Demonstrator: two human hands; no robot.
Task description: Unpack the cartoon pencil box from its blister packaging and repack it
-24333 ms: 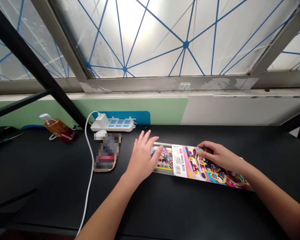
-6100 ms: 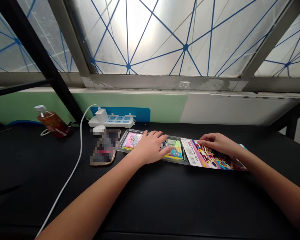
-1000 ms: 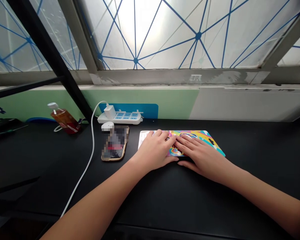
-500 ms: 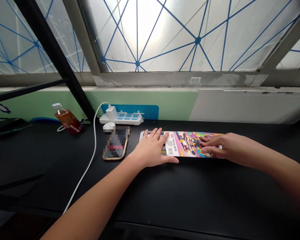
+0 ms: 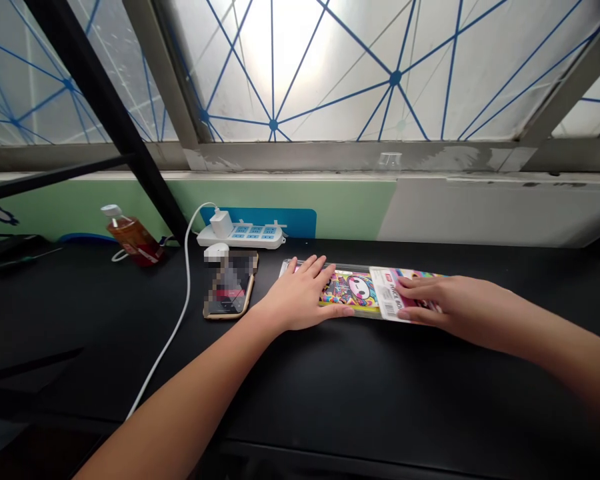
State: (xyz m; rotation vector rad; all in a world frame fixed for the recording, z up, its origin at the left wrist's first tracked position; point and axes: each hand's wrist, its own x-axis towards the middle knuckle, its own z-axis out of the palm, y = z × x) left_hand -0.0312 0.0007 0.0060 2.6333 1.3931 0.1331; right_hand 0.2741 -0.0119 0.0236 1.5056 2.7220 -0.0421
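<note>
A pencil box [image 5: 347,289] in a clear case, with colourful cartoon prints, lies flat on the black desk. My left hand [image 5: 305,293] rests on its left part, fingers spread and thumb out along the front edge. Around the right part sits a printed cardboard sleeve [image 5: 386,297] with a white label. My right hand [image 5: 447,301] has its fingers and thumb pressed on this sleeve and hides much of it. The sleeve's right end is largely covered by the hand.
Left of the box lies a phone [image 5: 233,287], with a white earbud case [image 5: 216,251] behind it. A white power strip [image 5: 253,235] with a charger stands by the wall; its white cable [image 5: 184,300] runs forward. A tilted drink bottle [image 5: 135,239] is near a black post [image 5: 150,173].
The sleeve has slid right along the box, uncovering a cartoon face on it. My left hand has stayed on the box. My right hand has shifted slightly toward me.
</note>
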